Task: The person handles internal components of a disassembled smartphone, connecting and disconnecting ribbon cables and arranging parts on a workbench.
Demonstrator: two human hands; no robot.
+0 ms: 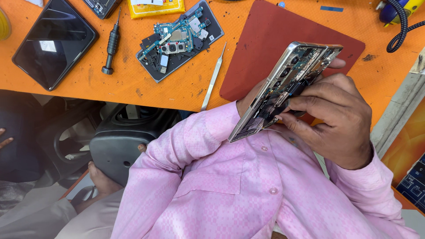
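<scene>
My left hand, coming out of a pink sleeve, holds an opened phone tilted up in front of my chest, its back off and its boards and camera modules bare. Most of that hand is hidden behind the phone; one fingertip shows past its top right corner. My right hand lies over the phone's right side. Its thumb and fingers are pinched on a small dark part inside the phone, near the middle.
On the orange table lie a dark red mat, metal tweezers, a black screwdriver, a circuit board on a dark back cover and a black phone. A corded tool sits at the top right.
</scene>
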